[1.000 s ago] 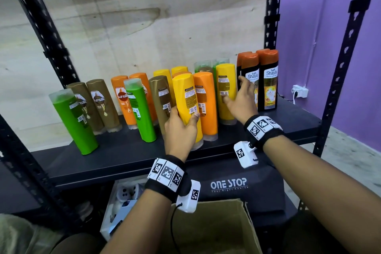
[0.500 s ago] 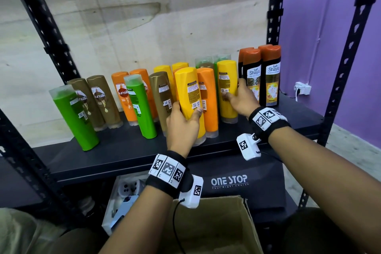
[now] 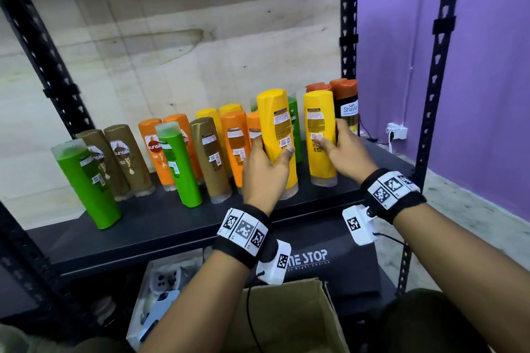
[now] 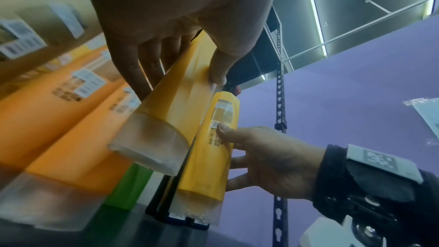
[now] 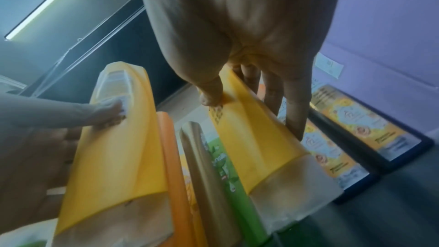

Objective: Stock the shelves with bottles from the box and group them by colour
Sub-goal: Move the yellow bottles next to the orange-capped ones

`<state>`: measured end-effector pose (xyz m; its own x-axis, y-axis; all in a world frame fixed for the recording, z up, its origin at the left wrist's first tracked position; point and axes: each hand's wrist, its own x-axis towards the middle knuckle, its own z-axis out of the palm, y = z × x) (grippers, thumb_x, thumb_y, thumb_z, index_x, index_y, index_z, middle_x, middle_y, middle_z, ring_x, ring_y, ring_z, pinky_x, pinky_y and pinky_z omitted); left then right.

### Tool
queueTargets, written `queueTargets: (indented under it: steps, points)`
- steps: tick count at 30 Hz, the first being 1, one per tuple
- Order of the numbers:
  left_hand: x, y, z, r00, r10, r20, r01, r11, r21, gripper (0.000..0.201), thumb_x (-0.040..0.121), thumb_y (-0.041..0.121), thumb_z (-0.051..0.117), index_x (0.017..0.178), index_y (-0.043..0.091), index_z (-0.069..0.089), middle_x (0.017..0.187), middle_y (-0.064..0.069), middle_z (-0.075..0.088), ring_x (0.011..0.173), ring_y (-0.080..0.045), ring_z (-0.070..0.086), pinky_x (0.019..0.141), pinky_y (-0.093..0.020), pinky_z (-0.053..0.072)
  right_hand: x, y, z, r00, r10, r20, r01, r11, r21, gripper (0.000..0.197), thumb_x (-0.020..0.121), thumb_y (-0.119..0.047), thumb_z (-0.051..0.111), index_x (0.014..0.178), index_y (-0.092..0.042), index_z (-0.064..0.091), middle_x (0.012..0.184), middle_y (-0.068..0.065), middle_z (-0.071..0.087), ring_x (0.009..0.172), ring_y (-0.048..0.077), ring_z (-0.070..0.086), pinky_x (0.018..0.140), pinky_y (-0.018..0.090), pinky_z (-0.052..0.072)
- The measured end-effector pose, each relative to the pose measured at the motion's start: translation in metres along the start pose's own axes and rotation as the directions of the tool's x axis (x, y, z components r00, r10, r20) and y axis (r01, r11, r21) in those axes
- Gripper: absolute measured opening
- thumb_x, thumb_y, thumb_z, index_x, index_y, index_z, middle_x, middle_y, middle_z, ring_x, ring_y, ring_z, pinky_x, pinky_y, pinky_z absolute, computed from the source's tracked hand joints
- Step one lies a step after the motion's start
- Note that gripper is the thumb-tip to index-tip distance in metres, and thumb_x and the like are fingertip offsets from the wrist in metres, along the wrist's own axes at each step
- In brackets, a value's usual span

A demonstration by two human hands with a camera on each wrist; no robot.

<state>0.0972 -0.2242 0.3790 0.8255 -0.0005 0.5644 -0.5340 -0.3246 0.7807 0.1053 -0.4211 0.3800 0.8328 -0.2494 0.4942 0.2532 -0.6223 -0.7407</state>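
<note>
On the shelf (image 3: 172, 226), at 9 o'clock, a green bottle (image 3: 86, 183) stood tilted beside two brown bottles (image 3: 120, 160); further right, orange bottles (image 3: 155, 149), a second green one (image 3: 177, 163) and another brown one (image 3: 209, 157) were mixed, so the colours were not yet grouped.

Near the centre a yellow bottle (image 3: 276, 135) was gripped low down by the left hand (image 3: 265, 172), thumb on the label and fingers (image 4: 133, 67) curled round the far side. In the left wrist view its clear cap appeared raised off the shelf. Were the grip to slacken, the bottle could be dropped onto the crowded orange bottles at its 9 o'clock, and a row of leaning bottles could be toppled.

At 3 o'clock of it, a second yellow bottle (image 3: 321, 135) was clamped by the right hand (image 3: 348, 152), thumb in front and fingers (image 5: 294, 104) behind; whether its cap rested on the shelf could not be told. Dark bottles (image 3: 348, 106) stood just behind it and could be knocked if it were swung back. Between the two yellow bottles a green one (image 3: 294, 126) was wedged and could be dragged over.

The box (image 3: 286, 321) lay below the shelf at 6 o'clock.
</note>
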Motion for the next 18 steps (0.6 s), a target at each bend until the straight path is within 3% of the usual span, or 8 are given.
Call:
queueTargets:
  steps: [3,6,8,13,18]
  points:
    - [-0.001,0.01,0.02,0.999,0.03,0.034,-0.03,0.999,-0.015,0.037,0.09,0.043,0.071,0.122,0.029,0.057,0.104,0.019,0.064,0.098,-0.008,0.064,0.088,-0.03,0.052,-0.01,0.007,-0.018,0.999,0.03,-0.022,-0.031,0.999,-0.015,0.05,0.099,-0.035,0.062,0.14,-0.015,0.042,0.134,0.01,0.061,0.12,0.029,0.06,0.101,0.041,0.047]
    - [-0.002,0.017,0.041,0.996,0.039,0.084,-0.038,0.999,-0.021,0.038,0.09,0.044,0.071,0.121,0.026,0.057,0.113,0.009,0.07,0.102,-0.013,0.067,0.085,-0.029,0.053,-0.022,0.021,-0.032,0.997,0.037,-0.069,-0.041,0.997,-0.059,0.049,0.099,-0.032,0.064,0.139,-0.012,0.044,0.13,0.011,0.062,0.116,0.027,0.06,0.089,0.03,0.042]
    - [-0.002,0.019,0.055,0.993,0.028,0.115,-0.025,0.999,-0.028,0.041,0.09,0.041,0.072,0.123,0.022,0.057,0.118,0.004,0.07,0.105,-0.017,0.067,0.085,-0.03,0.053,-0.028,0.029,-0.041,0.994,0.051,-0.094,-0.057,0.996,-0.066,0.049,0.099,-0.032,0.064,0.138,-0.011,0.044,0.129,0.01,0.063,0.114,0.027,0.061,0.087,0.029,0.042]
    - [0.002,0.018,0.087,0.986,-0.017,0.168,0.015,1.0,0.016,0.042,0.091,0.041,0.071,0.122,0.018,0.055,0.12,-0.002,0.069,0.109,-0.027,0.067,0.091,-0.043,0.055,-0.027,0.042,-0.064,0.989,0.061,-0.134,-0.075,0.992,-0.098,0.05,0.098,-0.033,0.065,0.138,-0.011,0.044,0.129,0.011,0.064,0.114,0.028,0.063,0.095,0.04,0.05]
    - [0.008,0.013,0.116,0.971,-0.045,0.236,0.032,0.998,0.057,0.043,0.092,0.039,0.07,0.121,0.013,0.053,0.12,-0.008,0.068,0.109,-0.03,0.066,0.089,-0.046,0.056,-0.021,0.055,-0.071,0.988,0.046,-0.149,-0.064,0.99,-0.122,0.049,0.098,-0.032,0.065,0.137,-0.012,0.044,0.13,0.011,0.063,0.115,0.028,0.062,0.09,0.035,0.047]
